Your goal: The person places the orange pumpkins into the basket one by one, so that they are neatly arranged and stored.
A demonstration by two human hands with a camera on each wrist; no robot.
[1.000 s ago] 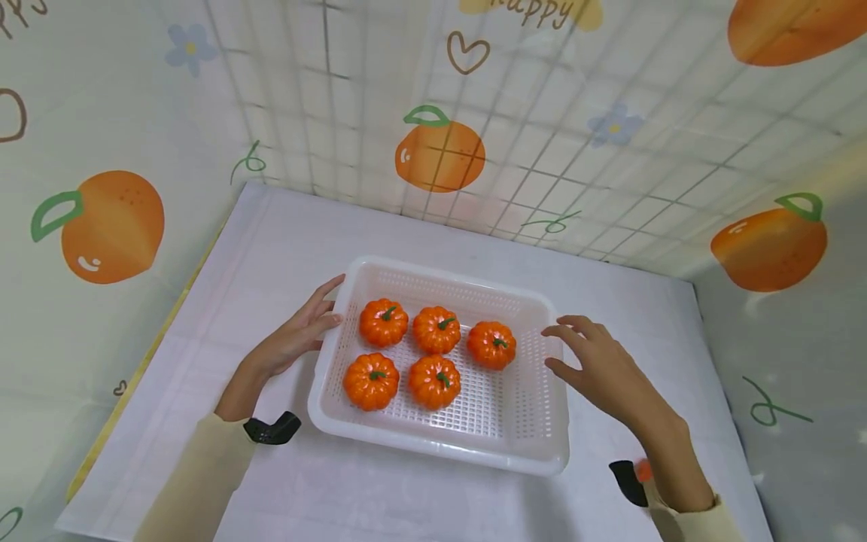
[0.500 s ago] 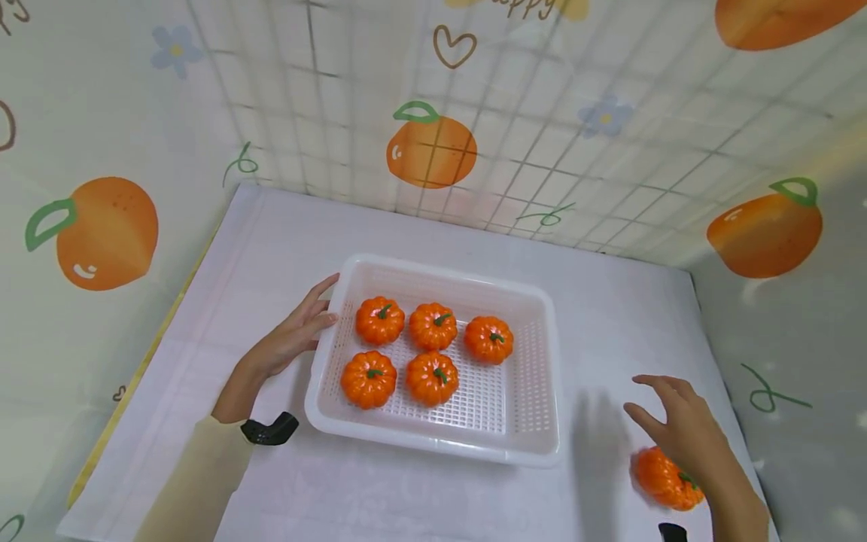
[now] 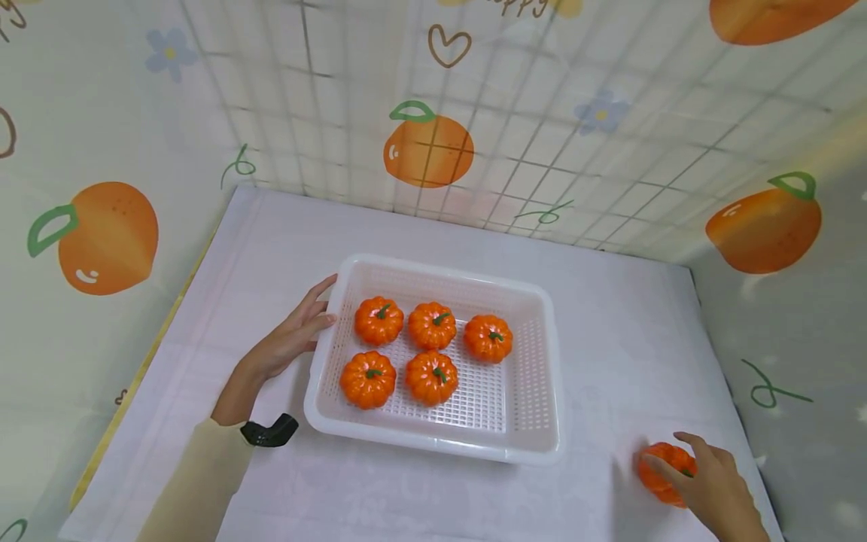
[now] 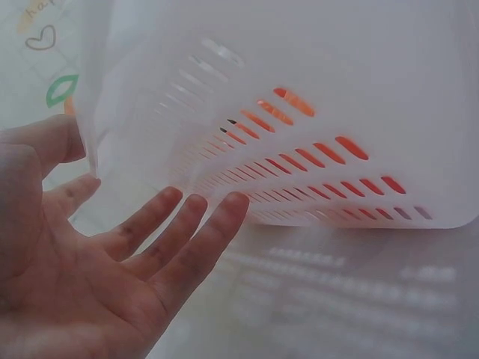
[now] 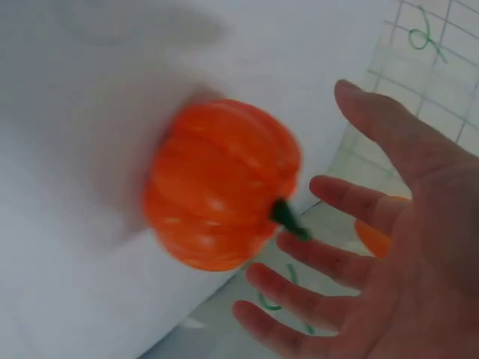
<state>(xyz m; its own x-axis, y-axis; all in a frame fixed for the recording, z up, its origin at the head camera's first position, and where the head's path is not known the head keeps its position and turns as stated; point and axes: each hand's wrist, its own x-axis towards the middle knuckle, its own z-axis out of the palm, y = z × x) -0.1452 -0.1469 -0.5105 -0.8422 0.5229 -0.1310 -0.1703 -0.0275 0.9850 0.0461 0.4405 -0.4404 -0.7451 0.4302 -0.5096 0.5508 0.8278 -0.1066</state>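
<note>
A white perforated plastic basket [image 3: 443, 444] sits mid-table and holds several small orange toy pumpkins [image 3: 432, 378] with green stems. My left hand [image 3: 291, 339] rests against the basket's left side, its fingers loosely extended; in the left wrist view the fingertips [image 4: 233, 206] are at the slotted outer wall. At the lower right, my right hand [image 3: 721, 482] hovers over another toy pumpkin [image 3: 653, 482] lying on the table. In the right wrist view this pumpkin [image 5: 224, 187] is in front of the spread fingers [image 5: 314, 258], which do not close around it.
A white cloth covers the table [image 3: 284, 226]. Behind it stands a wire grid [image 3: 535, 143] covered by a sheet printed with oranges, and similar printed sheets [image 3: 88, 346] flank both sides. A black wrist strap piece [image 3: 269, 431] shows at my left sleeve.
My right hand has left the basket's right rim and moved right and toward me, down to the loose pumpkin. My left hand stays at the basket. The camera view shifts slightly.
</note>
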